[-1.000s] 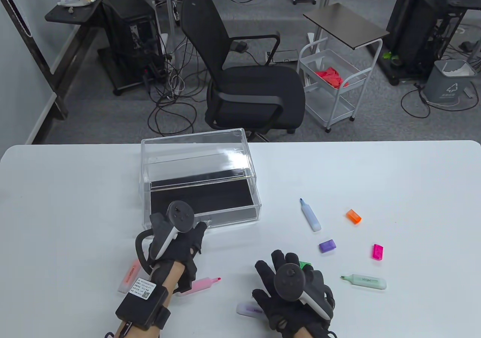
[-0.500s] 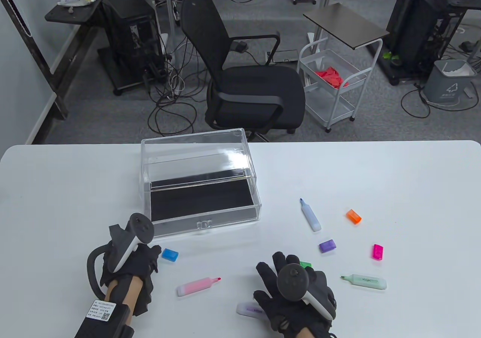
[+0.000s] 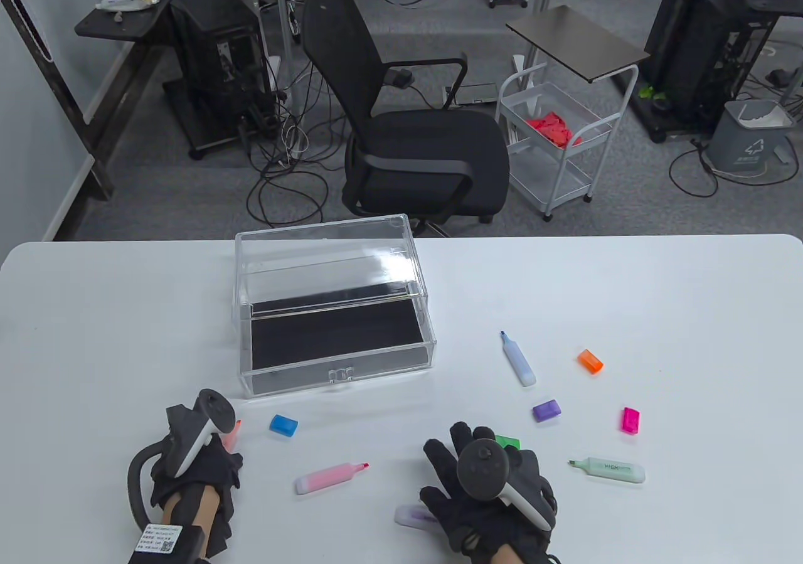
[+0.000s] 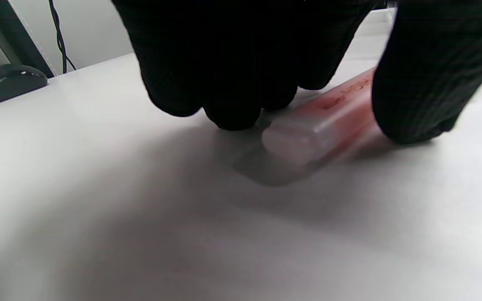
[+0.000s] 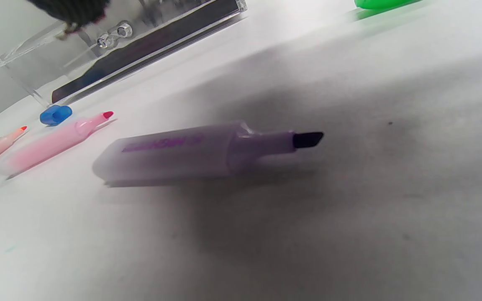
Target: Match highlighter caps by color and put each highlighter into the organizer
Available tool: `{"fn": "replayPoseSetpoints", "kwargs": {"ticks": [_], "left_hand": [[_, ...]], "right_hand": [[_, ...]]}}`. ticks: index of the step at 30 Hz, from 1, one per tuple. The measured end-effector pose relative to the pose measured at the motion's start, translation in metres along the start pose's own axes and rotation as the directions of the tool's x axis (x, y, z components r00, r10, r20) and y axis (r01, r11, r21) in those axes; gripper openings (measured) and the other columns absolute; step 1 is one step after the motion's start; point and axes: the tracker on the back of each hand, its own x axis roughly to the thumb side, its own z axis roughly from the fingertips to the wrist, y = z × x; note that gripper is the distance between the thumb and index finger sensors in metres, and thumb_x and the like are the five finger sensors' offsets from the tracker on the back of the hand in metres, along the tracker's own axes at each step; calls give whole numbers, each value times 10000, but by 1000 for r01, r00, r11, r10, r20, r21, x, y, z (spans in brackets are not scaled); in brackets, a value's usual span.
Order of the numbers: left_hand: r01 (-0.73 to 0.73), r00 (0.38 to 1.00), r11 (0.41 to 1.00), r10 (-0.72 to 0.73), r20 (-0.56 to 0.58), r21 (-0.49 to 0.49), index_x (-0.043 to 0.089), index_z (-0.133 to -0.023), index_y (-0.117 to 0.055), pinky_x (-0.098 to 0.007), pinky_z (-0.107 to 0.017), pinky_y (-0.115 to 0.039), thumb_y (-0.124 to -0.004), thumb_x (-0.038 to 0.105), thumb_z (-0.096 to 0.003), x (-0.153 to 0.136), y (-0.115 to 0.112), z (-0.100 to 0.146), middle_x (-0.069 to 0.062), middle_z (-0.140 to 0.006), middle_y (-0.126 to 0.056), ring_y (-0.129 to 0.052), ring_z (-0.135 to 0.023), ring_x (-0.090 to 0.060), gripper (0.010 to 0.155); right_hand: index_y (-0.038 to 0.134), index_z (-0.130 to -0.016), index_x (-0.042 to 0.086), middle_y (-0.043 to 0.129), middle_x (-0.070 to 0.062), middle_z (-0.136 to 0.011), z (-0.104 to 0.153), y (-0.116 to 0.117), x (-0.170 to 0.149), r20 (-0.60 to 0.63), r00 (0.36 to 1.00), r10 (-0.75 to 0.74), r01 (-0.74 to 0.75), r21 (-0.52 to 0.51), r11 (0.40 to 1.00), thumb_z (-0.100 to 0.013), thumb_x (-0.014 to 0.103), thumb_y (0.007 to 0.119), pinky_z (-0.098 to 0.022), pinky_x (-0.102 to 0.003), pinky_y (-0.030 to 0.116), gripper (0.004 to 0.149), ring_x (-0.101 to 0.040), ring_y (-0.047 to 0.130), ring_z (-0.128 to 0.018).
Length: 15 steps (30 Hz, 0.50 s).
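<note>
My left hand (image 3: pixel 216 454) is low at the near left, with fingers and thumb closed on either side of the uncapped orange highlighter (image 4: pixel 320 125), which lies on the table; only its tip (image 3: pixel 232 433) shows from above. My right hand (image 3: pixel 452 463) hovers with spread fingers over the uncapped purple highlighter (image 5: pixel 191 152) and does not touch it. The clear organizer (image 3: pixel 339 374) stands behind with its black-lined drawer pulled out. Pink (image 3: pixel 331 477), blue (image 3: pixel 519 360) and green (image 3: pixel 610 469) highlighters lie uncapped.
Loose caps lie on the white table: blue (image 3: pixel 283 425) near the drawer, green (image 3: pixel 509 442) by my right hand, purple (image 3: pixel 546 409), orange (image 3: pixel 590 361) and pink (image 3: pixel 630 420) to the right. An office chair (image 3: pixel 414 131) stands beyond the far edge.
My left hand drew back from the drawer front, moved left and toward me, and came down on the orange highlighter. That uncovered the blue cap. The right hand barely moved.
</note>
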Motion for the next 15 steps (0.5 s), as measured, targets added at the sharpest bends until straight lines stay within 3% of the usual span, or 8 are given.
{"fn": "replayPoseSetpoints", "kwargs": {"ticks": [8,15], "left_hand": [[1,1000,998,-3,26,70,246,-1034,-685,-424,-623,-865,-844,524,-459,6,-4,1,-2,-983,-770,-965,-802,-229,658],[95,993,980,-107,59,177,211,-1025,-610,-387,-594,-882,-743,556,-457,12,-20,6,-14,-956,-725,-929,-753,-220,678]], "right_hand": [[390,-1042,440,89,70,-1135,0,1,0,-10,1000,11,-11,8,1000,-431,543,715,-667,-626,9,700,-259,-12,-1029],[391,-1041,440,91,69,-1135,-1,1,1,-11,1000,13,-13,9,1000,-432,542,716,-668,-625,7,698,-259,-9,-1030]]}}
